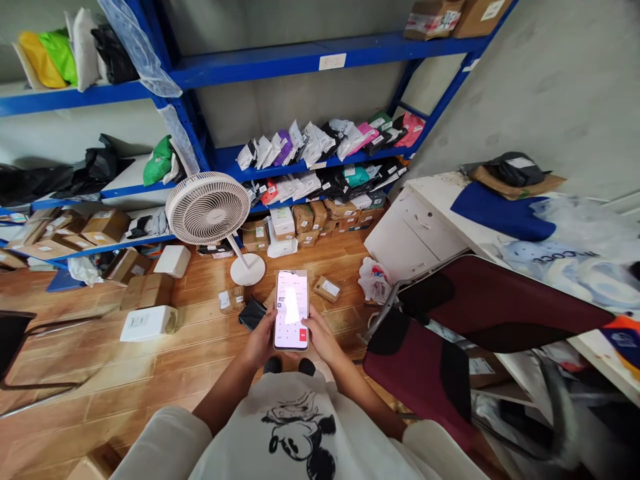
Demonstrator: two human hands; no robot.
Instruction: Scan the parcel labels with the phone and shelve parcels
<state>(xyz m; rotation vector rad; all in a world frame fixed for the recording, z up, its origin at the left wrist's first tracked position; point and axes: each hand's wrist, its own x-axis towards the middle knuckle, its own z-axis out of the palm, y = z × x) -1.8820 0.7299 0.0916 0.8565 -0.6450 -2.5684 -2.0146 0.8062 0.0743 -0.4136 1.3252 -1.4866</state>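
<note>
A smartphone (291, 310) is held upright in front of my body, its lit screen showing a number keypad with a red key at the lower right. My left hand (261, 339) grips its left edge, the thumb against the side. Round the right edge is my right hand (321, 335), its thumb over the lower part of the screen near the red key. Glare whitens the middle of the screen. Beyond the phone, a black parcel (252, 314) and a small brown box (327, 289) lie on the floor.
A white standing fan (209, 208) stands ahead to the left. Blue shelves (300, 63) hold many bagged parcels and boxes. A dark red chair (415, 367) is close on my right, beside a white desk (440, 193). White boxes (146, 323) lie on the floor at left.
</note>
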